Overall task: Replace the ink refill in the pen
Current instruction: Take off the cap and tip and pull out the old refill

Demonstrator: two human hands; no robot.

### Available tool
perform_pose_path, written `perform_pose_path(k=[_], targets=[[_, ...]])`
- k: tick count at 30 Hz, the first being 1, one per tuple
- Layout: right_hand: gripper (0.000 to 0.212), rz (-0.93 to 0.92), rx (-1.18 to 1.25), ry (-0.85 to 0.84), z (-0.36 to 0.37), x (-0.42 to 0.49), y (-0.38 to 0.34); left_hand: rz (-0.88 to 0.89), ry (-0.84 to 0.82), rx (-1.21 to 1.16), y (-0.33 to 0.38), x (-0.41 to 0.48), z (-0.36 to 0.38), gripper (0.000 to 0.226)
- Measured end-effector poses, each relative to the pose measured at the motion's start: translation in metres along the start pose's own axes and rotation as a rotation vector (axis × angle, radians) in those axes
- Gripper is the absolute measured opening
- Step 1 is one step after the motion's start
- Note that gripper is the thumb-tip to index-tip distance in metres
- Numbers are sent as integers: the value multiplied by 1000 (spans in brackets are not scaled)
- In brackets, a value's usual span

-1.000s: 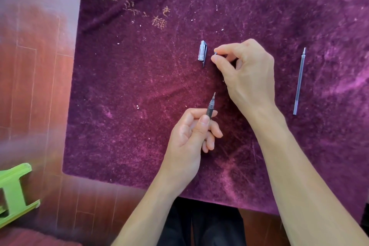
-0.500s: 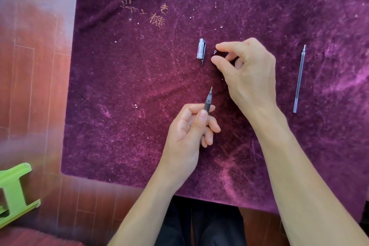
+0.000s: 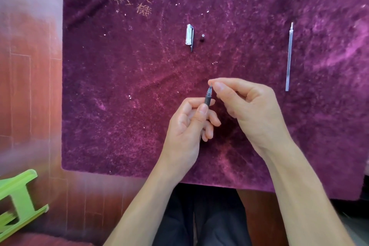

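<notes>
The left hand [image 3: 187, 126] grips the dark pen barrel [image 3: 207, 99] between thumb and curled fingers, its tip end pointing up and away from the person. The right hand [image 3: 249, 110] has come back from the far side of the purple velvet cloth [image 3: 119, 86], where half a second ago it hovered beside the pen cap [image 3: 189, 37] — now its thumb and forefinger are closed in a pinch on the thin point sticking out of the barrel's top, the other fingers loosely curled behind. Whether that point is the old refill's tip cannot be told for sure.

The small dark tip piece [image 3: 202, 38] that the right hand was releasing earlier now lies alone on the cloth, just to the right of the clear cap with its dark clip, the two close but not touching. The spare ink refill [image 3: 289, 56] lies where it did before — a long thin tube, well apart at the right, running nearly straight away from the person.

At the lower left, off the cloth, a green plastic stool [image 3: 18, 199] stands on the reddish wooden floor [image 3: 30, 86].
</notes>
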State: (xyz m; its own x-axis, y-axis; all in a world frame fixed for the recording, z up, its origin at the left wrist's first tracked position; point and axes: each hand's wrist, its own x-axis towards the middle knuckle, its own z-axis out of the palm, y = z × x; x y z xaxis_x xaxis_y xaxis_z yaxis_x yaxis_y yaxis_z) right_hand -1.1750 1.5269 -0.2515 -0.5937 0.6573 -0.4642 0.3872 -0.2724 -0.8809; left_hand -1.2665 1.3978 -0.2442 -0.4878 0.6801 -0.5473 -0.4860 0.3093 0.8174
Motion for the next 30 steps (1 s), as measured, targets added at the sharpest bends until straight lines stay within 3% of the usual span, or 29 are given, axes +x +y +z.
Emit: perform_pose_path(k=[17, 30], targets=[[10, 89, 216, 29, -14, -41, 18, -7, -87, 88, -20, -27, 15, 19], [10, 127, 392, 162, -17, 4, -12, -17, -86, 98, -22, -26, 13, 20]])
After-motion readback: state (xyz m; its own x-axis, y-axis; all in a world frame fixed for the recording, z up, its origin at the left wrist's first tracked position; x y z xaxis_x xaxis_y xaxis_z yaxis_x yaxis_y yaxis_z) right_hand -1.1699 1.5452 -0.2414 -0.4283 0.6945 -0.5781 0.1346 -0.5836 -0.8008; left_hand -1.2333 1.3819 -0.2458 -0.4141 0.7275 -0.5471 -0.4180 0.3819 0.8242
